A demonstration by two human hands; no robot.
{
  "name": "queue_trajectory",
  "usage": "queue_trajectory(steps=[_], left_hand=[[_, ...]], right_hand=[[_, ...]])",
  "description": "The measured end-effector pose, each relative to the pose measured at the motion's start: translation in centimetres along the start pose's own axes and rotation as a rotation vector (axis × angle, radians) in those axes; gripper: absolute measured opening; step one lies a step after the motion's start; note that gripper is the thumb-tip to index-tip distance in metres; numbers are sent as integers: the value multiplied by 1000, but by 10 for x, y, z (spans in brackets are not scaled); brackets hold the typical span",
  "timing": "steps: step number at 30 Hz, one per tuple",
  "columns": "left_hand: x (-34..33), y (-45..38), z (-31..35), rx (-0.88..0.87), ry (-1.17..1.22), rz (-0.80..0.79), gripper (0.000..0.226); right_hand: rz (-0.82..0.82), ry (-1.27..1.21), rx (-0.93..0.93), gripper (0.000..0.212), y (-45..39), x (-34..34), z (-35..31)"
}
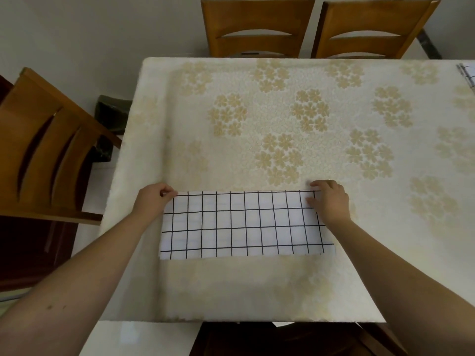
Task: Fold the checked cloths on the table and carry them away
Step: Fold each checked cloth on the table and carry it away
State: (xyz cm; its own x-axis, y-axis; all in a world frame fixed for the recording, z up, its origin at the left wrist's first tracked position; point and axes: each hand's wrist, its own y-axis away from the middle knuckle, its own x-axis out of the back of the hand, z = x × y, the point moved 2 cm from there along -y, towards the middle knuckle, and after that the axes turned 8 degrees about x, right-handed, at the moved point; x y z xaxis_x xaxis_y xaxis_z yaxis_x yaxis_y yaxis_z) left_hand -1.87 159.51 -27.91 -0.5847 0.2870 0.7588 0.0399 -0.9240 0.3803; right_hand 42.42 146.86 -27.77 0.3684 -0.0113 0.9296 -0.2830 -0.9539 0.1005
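A white cloth with a black check grid [244,224] lies flat as a wide rectangle near the front edge of the table [257,289]. My left hand [153,200] pinches its far left corner. My right hand [331,199] holds the far right corner, fingers curled over the edge. Another checked cloth [468,75] shows only as a sliver at the far right edge of the view.
The table wears a cream cover with beige flower patterns. Two wooden chairs [257,27] [372,27] stand behind it and a third [46,147] at the left. A dark object [110,116] sits on the floor by the table's left corner.
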Motion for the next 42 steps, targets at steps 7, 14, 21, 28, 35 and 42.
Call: queue_trajectory(steps=[7,14,21,28,35,42], left_hand=[[2,17,-9,170,206,7,35],[-6,57,-34,372,495,-167,40],[-10,102,-49,371,530,-216,14],[-16,111,-60,325,508,-164,12],[-19,103,-76,378,535,-181,13],[-15,105,-73,388,563,-175,16]], right_hand=[[122,-110,359,37,63,-32,-66],[-107,-5,603,51,124,-81,-132],[-217,87,608,57,146,-96,-159],[-255,128,532,61,152,-95,-161],[-237,146,434,65,161,-87,-151],[-211,131,285,73,166,-78,-136]])
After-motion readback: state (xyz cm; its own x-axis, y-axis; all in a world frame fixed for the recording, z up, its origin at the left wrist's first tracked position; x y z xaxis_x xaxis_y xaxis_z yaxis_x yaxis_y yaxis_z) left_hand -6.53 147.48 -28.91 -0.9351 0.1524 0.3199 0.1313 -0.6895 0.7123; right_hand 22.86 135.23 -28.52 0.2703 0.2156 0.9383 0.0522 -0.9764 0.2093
